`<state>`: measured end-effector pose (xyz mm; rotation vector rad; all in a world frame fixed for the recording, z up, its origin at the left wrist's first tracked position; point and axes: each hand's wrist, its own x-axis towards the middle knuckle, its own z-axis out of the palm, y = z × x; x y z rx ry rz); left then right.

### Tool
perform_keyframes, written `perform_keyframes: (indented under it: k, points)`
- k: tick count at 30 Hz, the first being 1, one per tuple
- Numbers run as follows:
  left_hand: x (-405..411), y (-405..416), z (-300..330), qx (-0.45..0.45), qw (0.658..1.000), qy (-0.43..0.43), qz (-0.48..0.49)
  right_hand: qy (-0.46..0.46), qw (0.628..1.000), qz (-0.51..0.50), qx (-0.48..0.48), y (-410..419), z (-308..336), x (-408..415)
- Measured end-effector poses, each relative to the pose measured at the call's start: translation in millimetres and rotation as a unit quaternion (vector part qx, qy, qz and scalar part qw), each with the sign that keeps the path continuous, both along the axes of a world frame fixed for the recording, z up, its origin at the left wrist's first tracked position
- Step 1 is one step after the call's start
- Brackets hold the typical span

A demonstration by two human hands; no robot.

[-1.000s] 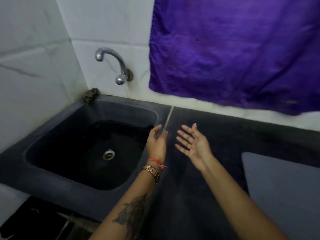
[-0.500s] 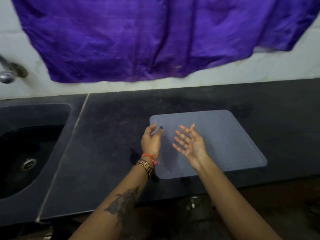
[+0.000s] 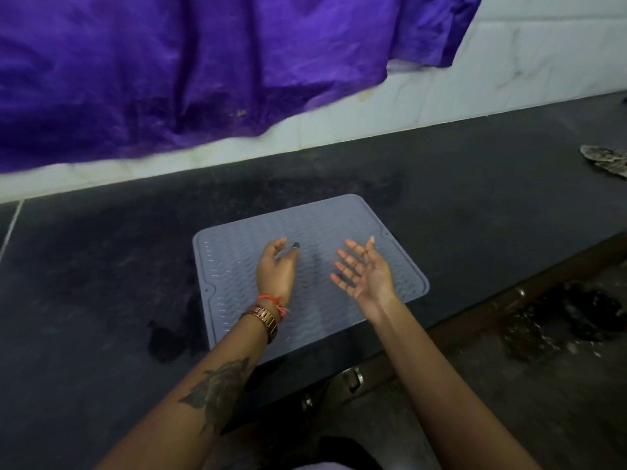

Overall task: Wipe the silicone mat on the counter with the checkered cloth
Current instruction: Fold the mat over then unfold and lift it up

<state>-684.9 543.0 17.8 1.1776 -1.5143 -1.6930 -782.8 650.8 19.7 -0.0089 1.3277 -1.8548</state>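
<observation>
Both hands, left and right, hover spread and empty over the mat on the worktop. The cloth lies far right; she should reach there first, then wipe in full strokes.

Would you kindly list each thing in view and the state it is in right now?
silicone mat: flat on the counter, bare
left hand: empty, loosely curled above the mat
right hand: empty, fingers spread, palm up
patterned cloth: crumpled at the counter's far right, untouched
purple cloth: hanging against the wall
</observation>
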Motion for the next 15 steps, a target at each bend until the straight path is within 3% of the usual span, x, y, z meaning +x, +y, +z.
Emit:
perform_keyframes:
  k: [6,11,13,15]
  points:
    - [-18,-7,-2,-0.011,0.998,-0.011,0.054,-0.003,0.999,0.039,0.017,-4,0,-43]
    - [-14,-14,-3,-0.033,0.991,-0.042,0.121,0.123,0.984,-0.03,0.124,1,0,-95]
    - [-3,-20,-5,-0.04,0.982,-0.062,0.171,0.234,0.942,-0.062,0.23,5,-5,-114]
    - [16,-25,-7,-0.052,0.969,-0.095,0.222,0.371,0.855,-0.02,0.363,8,-12,-128]
